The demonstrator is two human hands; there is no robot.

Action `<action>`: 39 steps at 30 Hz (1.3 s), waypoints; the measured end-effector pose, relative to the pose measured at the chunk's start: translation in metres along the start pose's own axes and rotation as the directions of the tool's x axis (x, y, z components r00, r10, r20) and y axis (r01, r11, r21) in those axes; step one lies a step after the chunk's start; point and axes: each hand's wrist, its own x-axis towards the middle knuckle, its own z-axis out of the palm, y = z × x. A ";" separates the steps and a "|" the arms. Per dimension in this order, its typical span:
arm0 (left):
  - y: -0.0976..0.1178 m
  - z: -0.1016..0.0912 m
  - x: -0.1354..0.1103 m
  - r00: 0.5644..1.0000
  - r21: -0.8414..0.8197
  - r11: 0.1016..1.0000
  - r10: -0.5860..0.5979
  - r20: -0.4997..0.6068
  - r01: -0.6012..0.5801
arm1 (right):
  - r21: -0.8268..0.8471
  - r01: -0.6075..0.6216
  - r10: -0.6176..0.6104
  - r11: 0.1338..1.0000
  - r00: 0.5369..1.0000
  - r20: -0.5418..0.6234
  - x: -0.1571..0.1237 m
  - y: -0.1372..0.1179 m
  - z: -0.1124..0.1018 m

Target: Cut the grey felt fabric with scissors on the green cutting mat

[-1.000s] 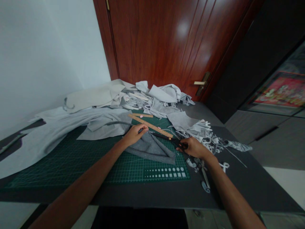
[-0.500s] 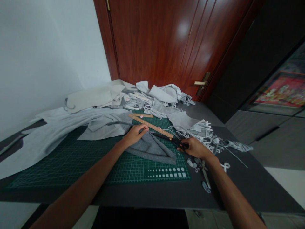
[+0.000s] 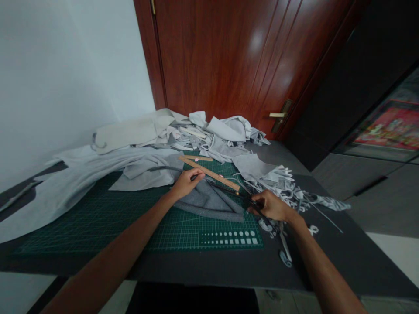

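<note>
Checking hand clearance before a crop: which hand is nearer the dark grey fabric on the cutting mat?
Left. The left hand rests on the upper edge of the dark grey fabric. The right hand, gripping the scissors, is off to the fabric's right, past its corner.

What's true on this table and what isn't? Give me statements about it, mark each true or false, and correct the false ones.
1. The right hand grips black-handled scissors. True.
2. The left hand rests on dark grey fabric on a green cutting mat. True.
3. The wooden ruler lies on the floor. False: it lies on the cutting mat.
4. The door is white. False: it is reddish-brown wood.
5. Pale grey fabric scraps are heaped at the table's far end. True.
</note>
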 end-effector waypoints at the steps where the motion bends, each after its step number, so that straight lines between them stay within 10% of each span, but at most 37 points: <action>1: 0.000 0.000 0.000 1.000 -0.008 1.000 -0.001 -0.001 0.001 | -0.007 0.001 -0.001 1.000 1.000 -0.013 0.000 0.000 0.000; 39: 0.015 0.005 -0.002 1.000 -0.085 0.996 0.013 0.016 -0.011 | -0.136 -0.024 0.017 0.990 0.998 -0.053 0.000 -0.005 0.000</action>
